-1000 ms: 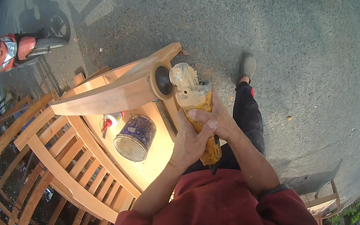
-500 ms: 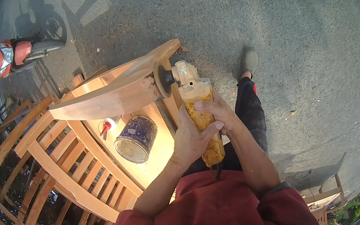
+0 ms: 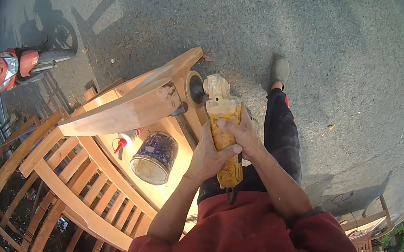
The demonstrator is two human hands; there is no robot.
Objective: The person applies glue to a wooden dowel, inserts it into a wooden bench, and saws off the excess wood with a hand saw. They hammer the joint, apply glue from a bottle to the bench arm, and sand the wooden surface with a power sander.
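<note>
Both my hands are wrapped around the worn yellow body of an angle grinder (image 3: pixel 224 122). My left hand (image 3: pixel 208 156) grips its left side, and my right hand (image 3: pixel 242 132) holds the right side with the thumb laid across the top. A round sanding disc (image 3: pixel 196 89) on the grinder's head faces left. Beside it is the end of the curved wooden armrest (image 3: pixel 124 111) of a slatted bench (image 3: pixel 96 185), with a dark patch on that end. The disc stands apart from this end; whether it touches the wooden part behind it, I cannot tell.
On the bench seat are a paint-stained blue can (image 3: pixel 155 157) and a bottle with a red nozzle (image 3: pixel 120 143). More curved wooden frames (image 3: pixel 16 223) stand at the left. A red motorbike (image 3: pixel 13 67) is parked far left on the asphalt (image 3: pixel 350 46). Other wooden furniture (image 3: pixel 368 226) shows at lower right.
The grinder has shifted slightly right and down in both hands. Its disc, earlier at the armrest's end, is now off that end, which shows more fully.
</note>
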